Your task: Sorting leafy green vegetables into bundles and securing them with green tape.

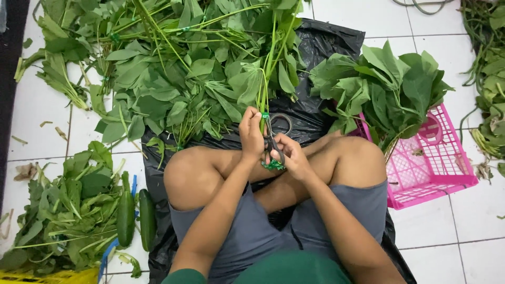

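I sit cross-legged on a black plastic sheet. My left hand grips the lower stems of a bundle of leafy greens that rises away from me. My right hand holds scissors against the stems, just beside the left hand. A green tie band sits at the stem ends between my hands. Whether the scissor blades are closed is hidden by my fingers.
A large heap of loose greens lies ahead on the sheet and white tiles. A pink plastic basket at right holds another bunch. At left lie two cucumbers and more leaves. More stalks line the right edge.
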